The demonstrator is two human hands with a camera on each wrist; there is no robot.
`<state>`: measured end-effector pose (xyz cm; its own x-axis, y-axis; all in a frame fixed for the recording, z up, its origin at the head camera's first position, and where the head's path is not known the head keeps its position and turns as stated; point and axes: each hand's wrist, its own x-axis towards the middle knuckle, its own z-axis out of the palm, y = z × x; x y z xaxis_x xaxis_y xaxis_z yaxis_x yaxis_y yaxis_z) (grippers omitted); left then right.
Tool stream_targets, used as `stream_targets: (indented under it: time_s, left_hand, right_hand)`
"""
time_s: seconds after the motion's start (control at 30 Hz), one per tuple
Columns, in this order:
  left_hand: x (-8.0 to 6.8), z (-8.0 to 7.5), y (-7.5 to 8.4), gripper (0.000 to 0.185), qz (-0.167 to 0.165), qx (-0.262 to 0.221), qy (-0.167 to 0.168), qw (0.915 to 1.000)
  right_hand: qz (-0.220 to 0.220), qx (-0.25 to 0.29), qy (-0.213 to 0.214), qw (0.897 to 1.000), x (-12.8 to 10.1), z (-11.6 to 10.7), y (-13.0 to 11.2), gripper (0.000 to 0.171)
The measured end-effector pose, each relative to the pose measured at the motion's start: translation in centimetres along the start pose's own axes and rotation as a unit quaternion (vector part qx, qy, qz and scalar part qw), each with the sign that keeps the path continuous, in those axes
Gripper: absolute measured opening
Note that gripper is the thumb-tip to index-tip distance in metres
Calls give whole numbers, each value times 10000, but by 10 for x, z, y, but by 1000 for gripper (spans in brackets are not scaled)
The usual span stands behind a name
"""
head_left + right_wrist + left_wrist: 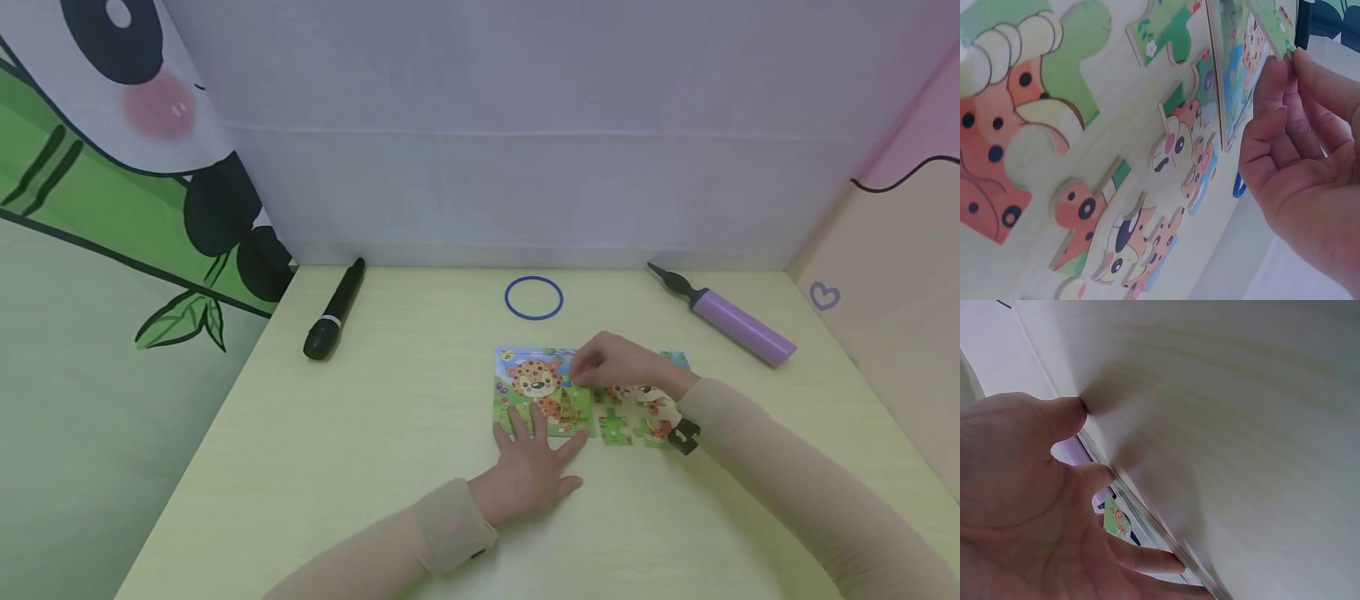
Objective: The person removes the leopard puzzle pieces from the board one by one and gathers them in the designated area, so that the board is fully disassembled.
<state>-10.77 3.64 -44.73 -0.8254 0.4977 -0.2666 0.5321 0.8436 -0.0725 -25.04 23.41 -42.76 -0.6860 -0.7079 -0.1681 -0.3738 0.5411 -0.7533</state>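
A leopard jigsaw board (pixel 538 392) lies on the pale green table (pixel 360 433). My left hand (pixel 534 461) lies flat with spread fingers on the board's near edge; in the left wrist view its fingers (pixel 1141 557) press down on the board's edge. My right hand (pixel 611 364) hovers over the board's right side and pinches a puzzle piece (pixel 1267 31) between thumb and fingertips (pixel 1279 72). Loose pieces (pixel 637 412) lie to the right of the board, under my right wrist; the right wrist view shows several of them (pixel 1147 187) up close.
A black microphone (pixel 334 309) lies at the back left. A blue ring (pixel 533 297) sits behind the board. A purple hand pump (pixel 731 321) lies at the back right. Fabric walls enclose the table on three sides.
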Motion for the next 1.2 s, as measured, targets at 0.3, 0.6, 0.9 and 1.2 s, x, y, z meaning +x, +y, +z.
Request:
stream_targets:
  time_s: [0.3, 0.6, 0.9, 1.2]
  left_hand:
    - [0, -1, 0, 63, 16, -10, 13, 10000]
    - [0, -4, 0, 63, -77, -74, -91, 9999]
    - [1, -6, -1, 65, -88, 120, -18, 9999]
    - [2, -6, -2, 65, -18, 79, -43, 10000]
  right_hand:
    - [258, 180, 193, 9993, -14, -13, 1, 12]
    - [303, 173, 188, 9992, -33, -22, 5, 15]
    - [567, 116, 286, 9979, -59, -34, 20, 12]
    - [966, 269, 421, 9941, -99, -51, 31, 19]
